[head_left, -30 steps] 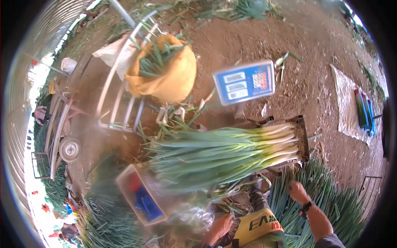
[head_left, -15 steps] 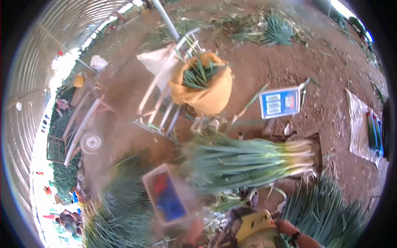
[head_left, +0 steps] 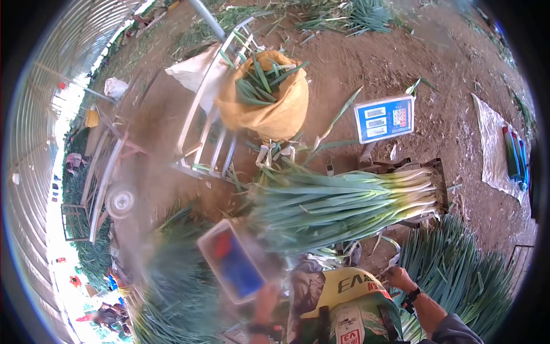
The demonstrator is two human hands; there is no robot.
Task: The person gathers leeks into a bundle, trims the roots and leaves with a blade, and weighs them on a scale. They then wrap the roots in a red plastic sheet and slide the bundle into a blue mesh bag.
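A big bundle of green onions (head_left: 344, 206) lies across a scale platform (head_left: 438, 172), white ends to the right. My left hand (head_left: 266, 298) is blurred at the bottom and touches the near corner of a pale box (head_left: 235, 266) with blue and red contents; its grip is unclear. My right hand (head_left: 397, 277), a watch on its wrist, has its fingers curled beside the yellow printed bag (head_left: 349, 289) on my lap. It sits at the edge of a loose pile of green onions (head_left: 458, 275). A pale strip (head_left: 389, 252) ends close to it.
The scale's blue display (head_left: 384, 118) stands behind the bundle. An orange sack (head_left: 266, 97) stuffed with leaves sits on a metal handcart (head_left: 203, 132). More onion heaps (head_left: 177, 298) lie at the left. A plastic sheet (head_left: 495, 149) lies on the dirt at right.
My view swung right, then back. My right hand dropped from the onion pile toward my lap, and my left hand reached up to the box's corner.
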